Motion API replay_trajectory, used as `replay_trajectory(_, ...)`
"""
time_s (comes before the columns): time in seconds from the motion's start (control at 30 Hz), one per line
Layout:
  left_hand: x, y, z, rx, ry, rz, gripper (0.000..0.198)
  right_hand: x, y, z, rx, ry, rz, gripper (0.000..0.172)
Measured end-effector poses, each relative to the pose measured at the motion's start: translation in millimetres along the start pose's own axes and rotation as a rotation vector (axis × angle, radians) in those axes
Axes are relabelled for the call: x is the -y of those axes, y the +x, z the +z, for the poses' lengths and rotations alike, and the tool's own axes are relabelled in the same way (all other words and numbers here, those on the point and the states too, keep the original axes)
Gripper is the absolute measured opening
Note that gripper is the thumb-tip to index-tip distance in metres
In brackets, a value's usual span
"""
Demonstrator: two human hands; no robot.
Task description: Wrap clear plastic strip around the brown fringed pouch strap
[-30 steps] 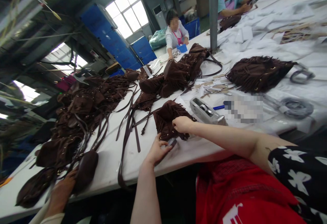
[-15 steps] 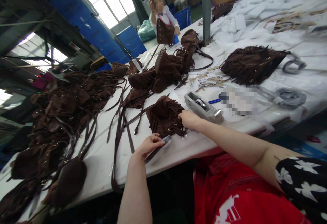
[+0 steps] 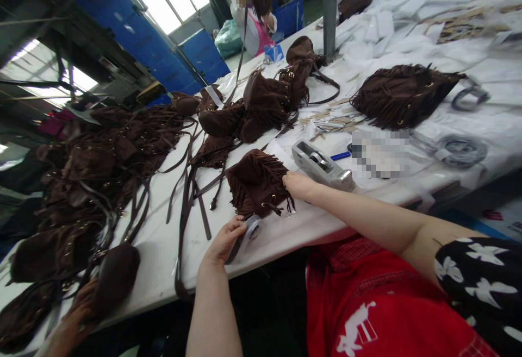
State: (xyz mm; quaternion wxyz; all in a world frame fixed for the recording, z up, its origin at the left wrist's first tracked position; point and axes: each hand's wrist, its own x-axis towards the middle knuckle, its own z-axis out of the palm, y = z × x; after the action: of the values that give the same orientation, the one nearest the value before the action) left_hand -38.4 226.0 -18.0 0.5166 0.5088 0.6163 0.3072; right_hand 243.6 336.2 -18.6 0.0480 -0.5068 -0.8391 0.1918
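A dark brown fringed bag (image 3: 256, 180) with gold eyelets lies on the white table in front of me. My right hand (image 3: 299, 186) grips its right edge, fingers closed at the fringe. Below the bag's lower left corner, my left hand (image 3: 226, 237) pinches a dark strap (image 3: 234, 249) partly covered by a curled piece of clear grey plastic (image 3: 253, 227). How the strap joins the bag is hidden. Just right of my right hand stands a grey tape dispenser (image 3: 322, 166) with a blue pen (image 3: 340, 156) beside it.
Many brown bags (image 3: 101, 156) are heaped at left, their straps trailing across the table. At lower left, another person's hand (image 3: 77, 313) touches a bag. More fringed bags (image 3: 265, 101) lie ahead, near a metal post (image 3: 329, 14). White wrapping (image 3: 391, 36) covers the right side.
My left hand has shifted slightly left and down, and the plastic on the strap shows more as a loop. Across the table, a person has lifted a bag higher. A hand has appeared at lower left.
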Motion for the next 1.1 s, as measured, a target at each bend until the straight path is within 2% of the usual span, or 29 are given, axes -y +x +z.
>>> replay_trajectory(0.17,-0.8,-0.3,3.0,-0.028,0.025,-0.007,0.036,-1.0,3.9,6.5,-0.041,0.030,0.118,0.031)
replay_trajectory(0.3,-10.4,-2.8,7.3,-0.024,0.090,-0.001,0.040,-9.1,6.8,-1.1,-0.048,0.076,0.170,0.031)
replay_trajectory(0.4,-18.7,-11.0,13.3,-0.053,0.175,0.030,0.035,-14.5,-0.3,-7.9,-0.068,0.093,0.123,0.028)
replay_trajectory(0.53,-22.2,-27.9,24.4,-0.115,0.435,0.087,0.031,-15.6,-18.4,-8.7,-0.120,0.069,0.013,0.045)
replay_trajectory(0.6,-21.0,-34.1,28.4,-0.135,0.528,0.071,0.030,-14.5,-23.9,-6.2,-0.184,0.007,-0.053,0.047)
replay_trajectory(0.67,-19.3,-37.2,29.8,-0.140,0.548,0.030,0.030,-13.3,-24.8,-3.3,-0.236,-0.056,-0.070,0.046)
replay_trajectory(0.8,-17.3,-37.4,27.5,-0.092,0.479,-0.030,0.030,-10.1,-20.6,0.2,-0.271,-0.071,-0.001,0.050)
replay_trajectory(0.9,-19.1,-35.2,28.1,-0.086,0.496,0.008,0.028,-5.6,-18.3,2.4,-0.308,-0.071,-0.100,0.059)
replay_trajectory(0.97,-22.2,-33.0,30.1,-0.083,0.509,0.033,0.026,-2.4,-15.2,5.1,-0.293,-0.057,-0.129,0.055)
replay_trajectory(1.1,-30.2,-27.2,32.3,-0.040,0.479,-0.049,0.027,0.4,-1.5,9.5,-0.243,-0.029,0.011,0.035)
